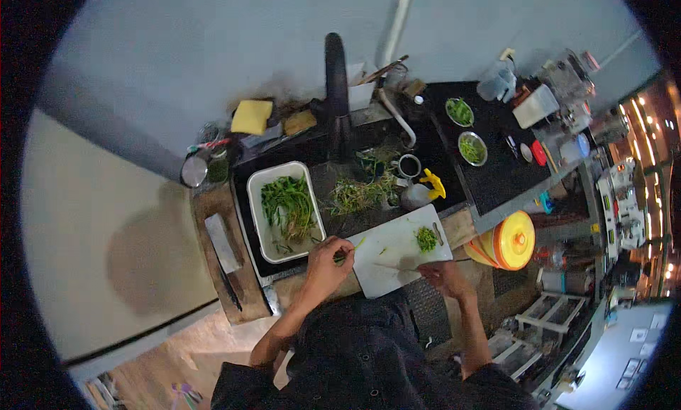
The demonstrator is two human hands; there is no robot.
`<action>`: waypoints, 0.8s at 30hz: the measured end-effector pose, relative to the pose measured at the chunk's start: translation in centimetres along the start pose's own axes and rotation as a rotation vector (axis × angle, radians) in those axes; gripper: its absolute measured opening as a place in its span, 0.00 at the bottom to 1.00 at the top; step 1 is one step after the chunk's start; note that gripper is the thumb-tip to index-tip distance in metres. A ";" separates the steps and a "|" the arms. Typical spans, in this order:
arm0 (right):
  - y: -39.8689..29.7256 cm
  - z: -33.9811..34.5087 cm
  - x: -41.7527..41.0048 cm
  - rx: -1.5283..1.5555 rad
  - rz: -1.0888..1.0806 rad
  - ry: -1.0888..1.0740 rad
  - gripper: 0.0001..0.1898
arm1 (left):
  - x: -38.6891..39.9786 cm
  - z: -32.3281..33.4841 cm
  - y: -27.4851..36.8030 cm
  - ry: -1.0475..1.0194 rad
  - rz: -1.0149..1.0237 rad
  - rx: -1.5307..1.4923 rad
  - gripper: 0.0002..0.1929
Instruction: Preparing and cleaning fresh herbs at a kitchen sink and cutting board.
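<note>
My left hand [324, 266] is at the left edge of a white plastic cutting board [380, 285], its fingers pinching a thin green stem [360, 244] that points over the board. My right hand [449, 279], at the board's near right edge, grips what looks like a knife [401, 271]; its pale blade blends into the board. A small heap of chopped greens [426, 240] lies by the board's handle slot, with a few loose bits nearer the middle. Left of the board, a white plastic tub [256, 224] holds leafy green stems [287, 200] with roots.
Root trimmings [362, 194] lie in the dark sink behind the board, beside a spray bottle [417, 194] with a yellow trigger and a mug [409, 166]. A cleaver [223, 245] rests on the left wooden ledge. Two bowls of greens [472, 148] stand right; a yellow lidded bucket [516, 240] is below.
</note>
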State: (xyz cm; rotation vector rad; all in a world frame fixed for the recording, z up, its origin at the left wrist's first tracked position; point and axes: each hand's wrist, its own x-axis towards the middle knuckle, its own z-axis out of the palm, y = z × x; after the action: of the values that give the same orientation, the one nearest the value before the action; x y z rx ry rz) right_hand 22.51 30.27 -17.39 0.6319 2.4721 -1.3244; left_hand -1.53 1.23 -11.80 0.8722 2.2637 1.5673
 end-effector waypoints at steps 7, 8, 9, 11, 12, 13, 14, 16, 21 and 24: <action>-7.1 -9.0 13.0 -0.446 -0.325 0.189 0.11 | -2.9 1.7 3.2 0.140 -0.105 -0.011 0.06; -7.9 -9.8 13.6 -0.435 -0.451 0.349 0.11 | -3.7 2.4 3.4 0.153 -0.142 -0.010 0.07; -8.2 -10.1 13.8 -0.433 -0.472 0.330 0.11 | -4.3 3.3 3.5 0.169 -0.178 -0.009 0.07; -8.5 -10.7 14.0 -0.259 -0.557 0.360 0.11 | -4.6 5.8 3.5 0.219 -0.206 0.012 0.07; -9.2 -10.7 13.3 -0.255 -0.572 0.337 0.11 | -4.8 7.4 3.3 0.255 -0.231 0.029 0.07; -10.2 -10.2 11.9 -0.208 -0.455 0.294 0.12 | -5.0 9.2 2.7 0.276 -0.250 0.034 0.07; -10.5 -9.6 10.6 -0.165 -0.335 0.255 0.12 | -5.0 11.1 1.8 0.284 -0.288 0.097 0.07; -6.9 -7.2 9.2 0.004 -0.299 0.184 0.13 | -4.3 14.6 0.9 0.293 -0.293 0.268 0.06; -4.5 -3.9 3.3 0.040 -0.311 0.106 0.14 | -4.8 18.9 0.1 0.304 -0.322 0.545 0.07; -1.8 -2.7 2.0 0.057 -0.359 0.181 0.18 | -5.1 20.0 -0.4 0.372 -0.313 0.540 0.07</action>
State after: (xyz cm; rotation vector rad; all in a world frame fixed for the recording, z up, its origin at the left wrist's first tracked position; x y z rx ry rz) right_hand 19.84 32.14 -15.48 0.3411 2.8021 -1.5272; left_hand 12.75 13.35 -20.58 0.3059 2.9841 1.0602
